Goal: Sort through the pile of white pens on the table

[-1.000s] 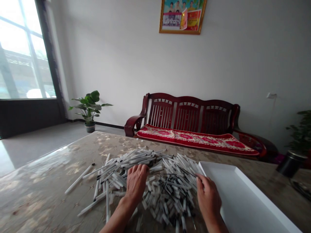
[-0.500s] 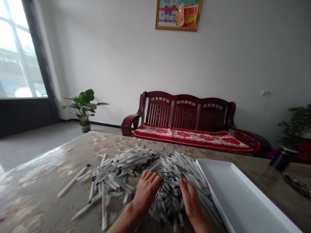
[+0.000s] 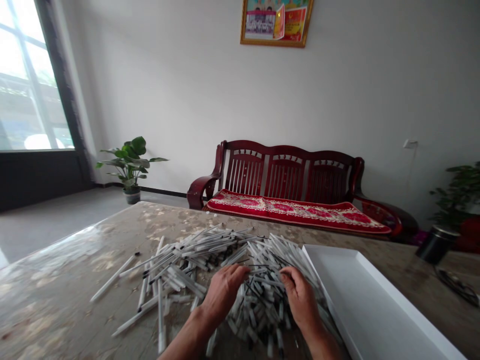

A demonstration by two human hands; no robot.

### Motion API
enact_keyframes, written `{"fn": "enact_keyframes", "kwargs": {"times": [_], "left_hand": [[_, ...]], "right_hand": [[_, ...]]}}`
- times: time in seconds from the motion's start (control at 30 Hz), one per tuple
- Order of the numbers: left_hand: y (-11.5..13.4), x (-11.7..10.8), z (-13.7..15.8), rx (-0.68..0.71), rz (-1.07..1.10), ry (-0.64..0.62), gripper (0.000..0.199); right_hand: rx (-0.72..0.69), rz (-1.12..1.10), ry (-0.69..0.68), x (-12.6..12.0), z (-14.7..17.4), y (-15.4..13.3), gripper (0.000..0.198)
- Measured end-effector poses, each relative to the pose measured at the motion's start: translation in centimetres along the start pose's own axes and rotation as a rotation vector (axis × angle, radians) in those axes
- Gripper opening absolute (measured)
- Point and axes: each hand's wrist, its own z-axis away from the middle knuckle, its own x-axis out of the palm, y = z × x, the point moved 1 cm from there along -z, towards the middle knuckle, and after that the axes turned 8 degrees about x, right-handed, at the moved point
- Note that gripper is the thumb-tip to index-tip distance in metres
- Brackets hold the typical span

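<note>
A thin dark pen refill (image 3: 264,266) spans the gap between my two hands, just above a heap of pen parts. My left hand (image 3: 225,285) is closed, thumb and fingertips pinched at the refill's left end. On the other side my right hand (image 3: 300,292) is also closed, its fingertips pinched around the right end. Below them lie short, grey-black pen caps (image 3: 255,315) in a jumbled pile. Translucent white pen barrels (image 3: 202,245), several with black ends, spread behind and left of my left hand. More pale barrels (image 3: 288,250) lie in a sheaf beyond my right hand.
A shallow white tray (image 3: 375,300) stands on the right of the patterned tabletop (image 3: 56,300). One loose pen (image 3: 112,279) lies out at the left. A black cylinder (image 3: 438,245) and a dark cable (image 3: 459,287) are at far right. Past the table stands a wooden bench (image 3: 285,172).
My hands have moved slightly apart, the right one outward to the right. A pale pen barrel showed between them before; now a thin dark refill shows there.
</note>
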Motion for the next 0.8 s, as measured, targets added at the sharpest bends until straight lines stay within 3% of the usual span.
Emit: {"fn": "enact_keyframes", "kwargs": {"times": [0.1,0.2,0.3,0.4,0.53,0.67,0.8], "left_hand": [[-0.4,0.0,0.0,-0.246,0.225,0.107,0.017],[-0.1,0.4,-0.2,-0.512,0.599,0.276,0.018],[0.6,0.6,-0.6,-0.67,1.025,0.423,0.035],[1.5,0.7,-0.9,-0.801,1.307,0.49,0.047],[2.5,0.9,-1.0,-0.877,1.454,0.473,0.052],[2.9,1.5,-0.8,-0.896,1.464,0.461,0.052],[2.8,2.0,-0.6,-0.921,1.411,0.481,0.053]], "right_hand": [[-0.01,0.0,-0.024,-0.1,-0.1,0.4,0.033],[-0.053,0.036,-0.038,0.2,0.1,0.2,0.033],[-0.045,0.034,-0.03,0.7,0.6,-0.7,0.035],[-0.034,0.017,-0.082,1.3,1.4,-2.1,0.039],[-0.086,0.051,-0.14,2.2,2.1,-3.3,0.044],[-0.099,0.113,-0.184,3.0,2.2,-3.2,0.044],[-0.127,0.089,-0.085,3.0,2.0,-3.1,0.033]]}}
